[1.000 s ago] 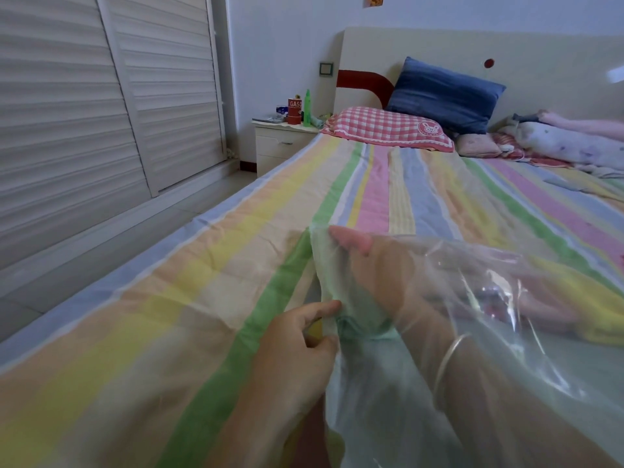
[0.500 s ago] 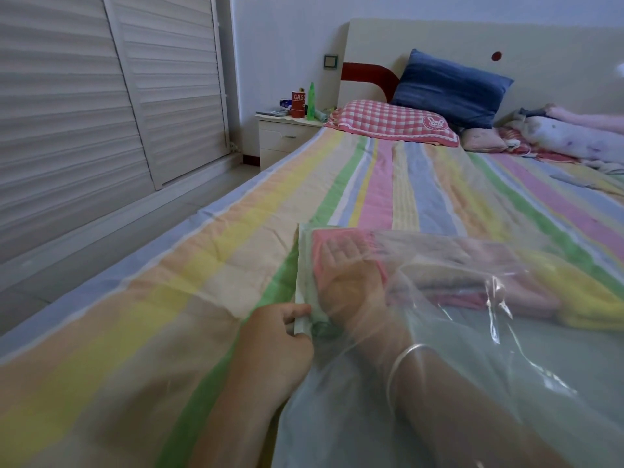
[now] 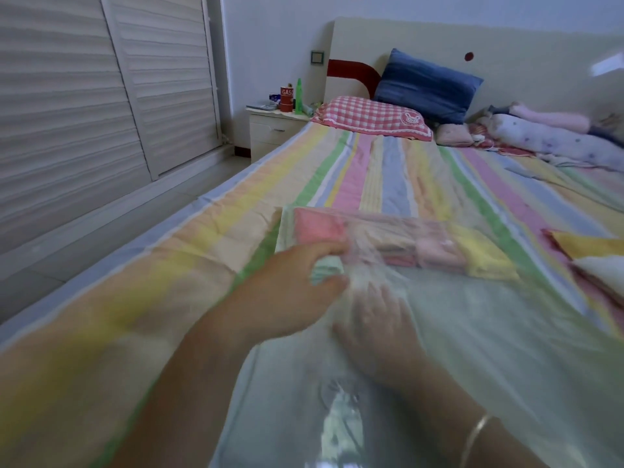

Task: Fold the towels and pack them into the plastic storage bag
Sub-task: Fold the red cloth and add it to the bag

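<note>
A clear plastic storage bag [image 3: 489, 332] lies flat on the striped bed. Folded pink and yellow towels [image 3: 405, 244] sit inside it at its far end. My left hand [image 3: 287, 292] is outside the bag and pinches the plastic together with a pale green towel [image 3: 326, 270] at the bag's left side. My right hand [image 3: 378, 329] is inside the bag, seen through the plastic, palm down with fingers spread, just short of the towels. Further folded towels [image 3: 594, 261], yellow and white, lie on the bed to the right of the bag.
The bed [image 3: 169, 282] has a striped sheet and its left edge drops to the floor beside shuttered wardrobe doors [image 3: 84, 113]. A checked pillow [image 3: 368, 118], a blue pillow [image 3: 425, 86] and a bedding roll [image 3: 547, 140] lie at the headboard. A nightstand [image 3: 273, 130] holds bottles.
The bag has dropped flat onto the bed. My right hand has drawn back from the pink towel toward me inside the bag. My left hand has shifted right and forward to the green towel.
</note>
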Tool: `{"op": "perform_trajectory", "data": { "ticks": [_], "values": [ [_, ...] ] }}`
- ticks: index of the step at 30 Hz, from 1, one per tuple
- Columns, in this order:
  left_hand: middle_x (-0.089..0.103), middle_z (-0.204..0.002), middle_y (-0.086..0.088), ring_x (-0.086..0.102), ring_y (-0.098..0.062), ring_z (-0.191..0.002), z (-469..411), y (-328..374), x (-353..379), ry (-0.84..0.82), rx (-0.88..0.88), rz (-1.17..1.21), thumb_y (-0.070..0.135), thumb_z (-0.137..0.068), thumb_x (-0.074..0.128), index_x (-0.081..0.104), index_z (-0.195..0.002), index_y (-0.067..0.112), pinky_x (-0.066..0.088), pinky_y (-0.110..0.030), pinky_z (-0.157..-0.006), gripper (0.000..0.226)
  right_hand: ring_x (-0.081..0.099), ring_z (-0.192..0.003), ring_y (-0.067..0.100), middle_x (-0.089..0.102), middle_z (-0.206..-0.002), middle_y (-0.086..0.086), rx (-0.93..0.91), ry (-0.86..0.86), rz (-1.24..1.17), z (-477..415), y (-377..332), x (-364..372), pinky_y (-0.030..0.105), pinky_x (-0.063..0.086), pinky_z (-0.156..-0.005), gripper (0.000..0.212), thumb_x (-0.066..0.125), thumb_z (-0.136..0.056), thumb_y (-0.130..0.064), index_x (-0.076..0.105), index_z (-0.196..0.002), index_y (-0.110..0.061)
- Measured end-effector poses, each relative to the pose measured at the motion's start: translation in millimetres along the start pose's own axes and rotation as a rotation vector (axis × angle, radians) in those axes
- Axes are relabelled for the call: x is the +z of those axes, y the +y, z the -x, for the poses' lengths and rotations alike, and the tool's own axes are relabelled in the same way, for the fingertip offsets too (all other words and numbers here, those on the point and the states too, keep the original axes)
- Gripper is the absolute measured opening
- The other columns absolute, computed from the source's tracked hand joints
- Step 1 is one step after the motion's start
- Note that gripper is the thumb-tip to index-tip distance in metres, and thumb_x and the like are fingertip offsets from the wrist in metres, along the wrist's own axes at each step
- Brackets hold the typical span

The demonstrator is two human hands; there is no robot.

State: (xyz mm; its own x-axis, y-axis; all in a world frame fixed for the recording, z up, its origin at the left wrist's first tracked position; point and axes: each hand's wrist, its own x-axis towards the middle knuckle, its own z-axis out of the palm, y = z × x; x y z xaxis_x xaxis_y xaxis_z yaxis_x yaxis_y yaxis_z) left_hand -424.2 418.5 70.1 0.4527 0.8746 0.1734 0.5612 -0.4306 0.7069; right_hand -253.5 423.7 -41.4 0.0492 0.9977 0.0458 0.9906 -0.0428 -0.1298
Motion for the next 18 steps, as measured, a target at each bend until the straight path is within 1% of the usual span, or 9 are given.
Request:
{"op": "perform_trajectory", "data": {
  "ticks": [3, 5, 7, 9, 11, 13, 15, 17, 18],
  "values": [
    [0.013, -0.159, 0.016, 0.007, 0.0, -0.145, 37, 26, 28, -0.225, 0.073, -0.145, 0.044, -0.098, 0.042, 0.021, -0.151, 0.035, 0.005, -0.01, -0.108, 0.057, -0.001, -0.148, 0.027, 0.001, -0.161, 0.007, -0.016, -0.101, 0.019, 65, 28, -5, 0.043, 0.003, -0.119, 0.1, -0.012, -0.064, -0.066, 0.008, -0.153, -0.025],
    [-0.007, -0.161, 0.012, -0.014, -0.005, -0.146, 60, 27, 49, -0.307, 0.053, -0.323, 0.051, -0.099, 0.031, 0.003, -0.153, 0.036, -0.007, -0.021, -0.115, 0.062, 0.0, -0.149, 0.025, 0.001, -0.162, 0.005, -0.009, -0.082, 0.007, 103, 36, -14, 0.041, 0.003, -0.118, 0.094, -0.01, -0.069, -0.066, 0.01, -0.152, -0.027],
    [-0.016, -0.16, 0.011, -0.025, -0.008, -0.144, 81, 23, 66, -0.353, 0.021, -0.452, 0.059, -0.097, 0.021, -0.007, -0.153, 0.034, -0.01, -0.032, -0.119, 0.067, 0.012, -0.148, 0.026, 0.014, -0.16, 0.006, 0.007, -0.044, 0.002, 133, 42, -16, 0.041, 0.008, -0.118, 0.081, 0.005, -0.081, -0.064, 0.023, -0.151, -0.027],
    [-0.02, -0.159, 0.01, -0.027, -0.008, -0.143, 102, 17, 83, -0.376, -0.003, -0.514, 0.071, -0.086, 0.006, -0.011, -0.152, 0.033, -0.011, -0.035, -0.12, 0.078, 0.045, -0.132, 0.033, 0.047, -0.143, 0.014, -0.029, 0.048, 0.002, 163, 55, -13, 0.044, 0.031, -0.111, 0.069, 0.018, -0.091, -0.059, 0.054, -0.135, -0.019],
    [-0.022, -0.159, 0.009, -0.027, -0.008, -0.143, 122, 8, 100, -0.367, 0.005, -0.577, 0.081, -0.065, -0.018, -0.012, -0.152, 0.033, -0.012, -0.036, -0.119, 0.099, 0.063, -0.111, 0.034, 0.065, -0.121, 0.016, -0.017, 0.024, -0.03, 193, 69, -16, 0.041, 0.046, -0.096, 0.074, 0.012, -0.097, -0.057, 0.07, -0.114, -0.015],
    [-0.026, -0.158, 0.005, -0.03, -0.013, -0.142, 138, -1, 116, -0.35, 0.025, -0.678, 0.081, -0.055, -0.032, -0.014, -0.151, 0.032, -0.012, -0.038, -0.119, 0.11, 0.065, -0.105, 0.037, 0.066, -0.117, 0.02, -0.072, 0.01, -0.013, 223, 84, -11, 0.045, 0.054, -0.086, 0.077, 0.011, -0.099, -0.056, 0.071, -0.111, -0.009],
    [-0.028, -0.157, 0.003, -0.031, -0.016, -0.142, 145, -3, 125, -0.318, -0.005, -0.719, 0.081, -0.054, -0.035, -0.013, -0.152, 0.031, -0.011, -0.038, -0.119, 0.112, 0.066, -0.105, 0.036, 0.067, -0.116, 0.02, -0.128, -0.009, 0.027, 247, 96, -6, 0.048, 0.057, -0.079, 0.079, 0.011, -0.099, -0.056, 0.07, -0.111, -0.006],
    [-0.025, -0.158, 0.002, -0.025, -0.016, -0.145, 148, 5, 130, -0.29, -0.058, -0.695, 0.083, -0.059, -0.027, -0.008, -0.153, 0.029, -0.008, -0.038, -0.119, 0.11, 0.066, -0.104, 0.029, 0.067, -0.116, 0.015, -0.172, -0.006, 0.037, 273, 99, -23, 0.034, 0.054, -0.082, 0.071, 0.013, -0.099, -0.054, 0.066, -0.115, -0.01],
    [-0.019, -0.16, 0.001, -0.019, -0.016, -0.147, 148, 14, 134, -0.277, -0.076, -0.668, 0.08, -0.064, -0.017, -0.003, -0.154, 0.028, -0.005, -0.038, -0.12, 0.105, 0.064, -0.107, 0.026, 0.064, -0.122, 0.011, -0.211, 0.036, 0.011, 283, 101, -35, 0.028, 0.05, -0.087, 0.059, 0.02, -0.099, -0.051, 0.059, -0.119, -0.011]
  ]
}}
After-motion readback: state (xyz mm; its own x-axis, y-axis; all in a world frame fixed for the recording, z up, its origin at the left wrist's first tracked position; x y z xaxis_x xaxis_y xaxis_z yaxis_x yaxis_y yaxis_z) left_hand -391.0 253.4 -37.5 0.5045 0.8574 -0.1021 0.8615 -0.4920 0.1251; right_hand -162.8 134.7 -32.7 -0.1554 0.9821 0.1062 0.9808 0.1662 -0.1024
